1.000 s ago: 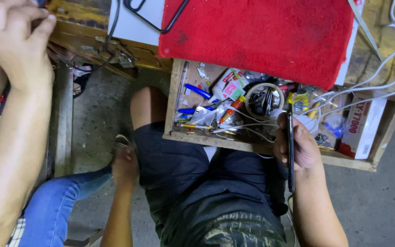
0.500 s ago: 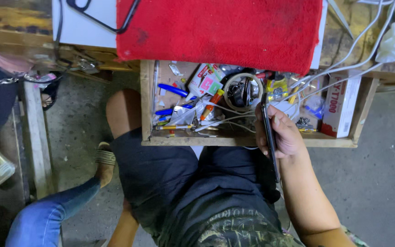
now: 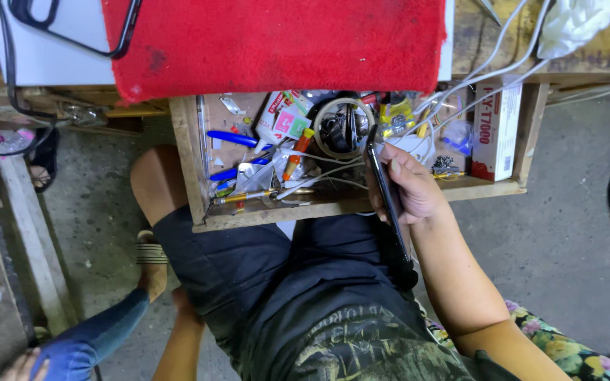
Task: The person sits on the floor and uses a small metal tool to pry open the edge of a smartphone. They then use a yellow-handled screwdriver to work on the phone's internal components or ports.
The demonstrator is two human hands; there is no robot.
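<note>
Gripping a phone (image 3: 388, 194) edge-on in the right hand (image 3: 412, 187), fingers clamped round it, just above the drawer (image 3: 190, 169) edge — could snag the white cables (image 3: 319, 173). Left hand (image 3: 181, 303) low by the thigh, fingers hidden — cannot tell.

The right hand (image 3: 407, 187) rests on the drawer's (image 3: 185, 169) front edge; tape roll (image 3: 340, 127) just beyond, box (image 3: 497, 130) to its right.

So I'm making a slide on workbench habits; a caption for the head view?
Right hand grips a slim black phone edge-on over a cluttered open wooden drawer.
</note>
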